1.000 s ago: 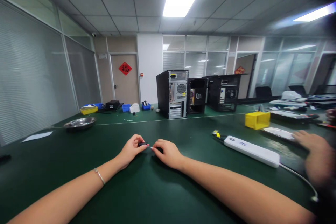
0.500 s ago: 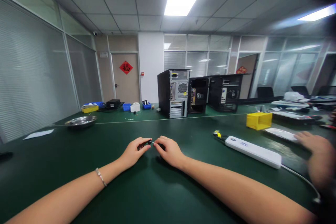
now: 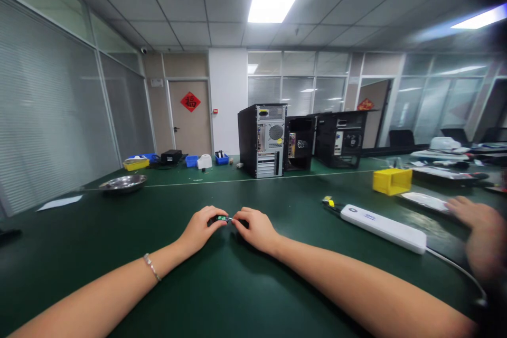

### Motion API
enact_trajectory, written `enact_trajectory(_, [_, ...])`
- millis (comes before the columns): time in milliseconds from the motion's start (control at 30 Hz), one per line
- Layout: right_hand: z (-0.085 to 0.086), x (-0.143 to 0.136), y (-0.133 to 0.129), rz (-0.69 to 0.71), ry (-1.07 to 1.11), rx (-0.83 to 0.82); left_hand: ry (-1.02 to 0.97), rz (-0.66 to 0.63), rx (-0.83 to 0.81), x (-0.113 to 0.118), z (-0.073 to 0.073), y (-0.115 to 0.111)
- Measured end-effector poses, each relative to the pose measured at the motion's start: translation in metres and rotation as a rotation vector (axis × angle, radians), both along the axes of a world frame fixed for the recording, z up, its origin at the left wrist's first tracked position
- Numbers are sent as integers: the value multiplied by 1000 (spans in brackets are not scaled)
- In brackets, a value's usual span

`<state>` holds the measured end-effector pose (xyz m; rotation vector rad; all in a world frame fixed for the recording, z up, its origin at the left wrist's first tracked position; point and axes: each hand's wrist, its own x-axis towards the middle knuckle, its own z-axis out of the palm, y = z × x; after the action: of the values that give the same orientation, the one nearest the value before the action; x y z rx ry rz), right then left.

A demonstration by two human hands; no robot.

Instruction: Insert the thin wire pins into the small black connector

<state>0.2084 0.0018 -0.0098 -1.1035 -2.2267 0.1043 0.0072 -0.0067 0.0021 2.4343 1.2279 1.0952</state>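
My left hand (image 3: 204,228) is closed in a pinch on a small dark piece with a green circuit board (image 3: 222,218) showing on it. Just to its right, my right hand (image 3: 253,227) pinches a small silvery tip (image 3: 233,219) at the end of that piece. Whether the tip is joined to the board or separate, I cannot tell. Both hands are low over the green tabletop (image 3: 222,296), with the fingertips close together. Fingers hide most of the held piece.
At the back stand several black computer cases (image 3: 261,140). A white power strip (image 3: 384,228) and a yellow bin (image 3: 392,182) lie to the right, near another person's hand (image 3: 471,214) by a white tray (image 3: 425,202). A metal dish (image 3: 124,184) sits at left.
The piece in my left hand has turned, so more of its green board shows. Both hands stay in nearly the same place.
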Motion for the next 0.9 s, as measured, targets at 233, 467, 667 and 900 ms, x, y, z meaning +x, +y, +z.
enact_trajectory(233, [1, 1, 1, 30, -7, -13, -22, -13, 25, -2, -2, 1])
enact_trajectory(467, [1, 3, 2, 103, 60, -36, -100, -49, -48, -4, -3, 4])
enact_trajectory(667, [1, 2, 3, 137, 99, -50, -165, -59, -113, -3, -4, 5])
enact_trajectory(900, [-1, 1, 5, 63, 103, -35, -186, -58, -141, -2, -4, 8])
